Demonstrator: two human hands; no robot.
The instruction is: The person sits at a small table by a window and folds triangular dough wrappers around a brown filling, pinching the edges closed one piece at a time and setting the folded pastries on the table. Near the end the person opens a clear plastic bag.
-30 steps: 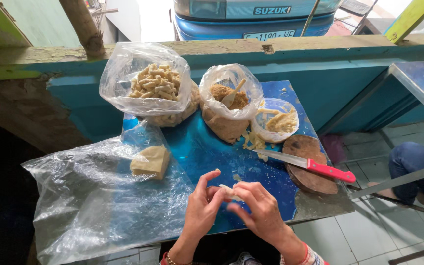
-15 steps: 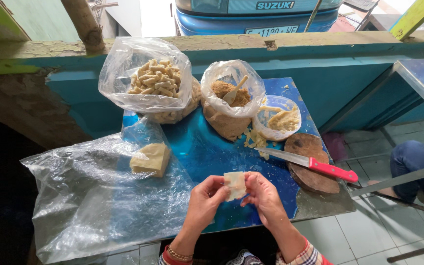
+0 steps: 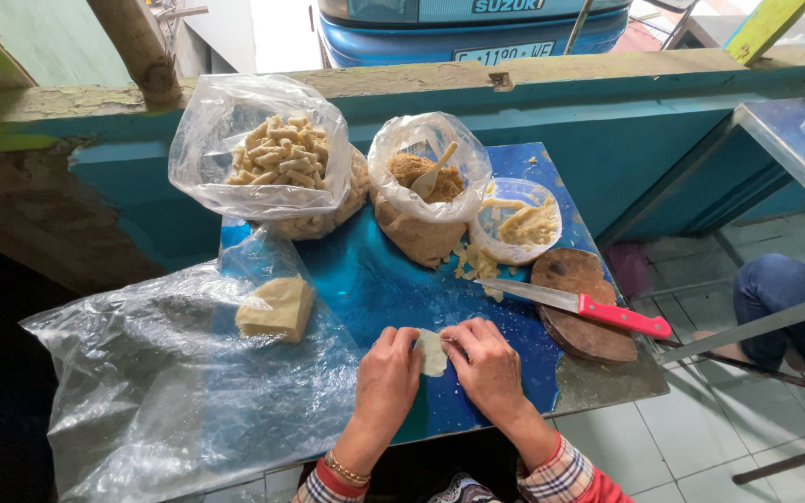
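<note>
1. Fingertips (image 3: 418, 343) of left hand (image 3: 386, 373) & right hand (image 3: 488, 365) pinched together on a small pale dough wrapper (image 3: 433, 352), held just above the near edge of the blue table top (image 3: 375, 279).
2. Best done w/ light, even pinches along the edge; thin sheet looks soft, prob. tears if pulled. Judged, not seen: filling inside can't be told.
3. Just left: cream dough block (image 3: 277, 307), wedge-ish, matte, lying on crinkled clear plastic sheet (image 3: 170, 391).
4. Right: knife (image 3: 581, 305), steel blade, red handle, resting across a round dark wooden board (image 3: 581, 303).
5. Far centre: clear bag of brown crumbly filling (image 3: 426, 191) w/ wooden spoon stuck in; right of it, small tub of pale shreds (image 3: 519, 222); loose scraps between.
6. Far left: big clear bag of finished rolls (image 3: 277, 154), short, beige, tube-shaped.
</note>
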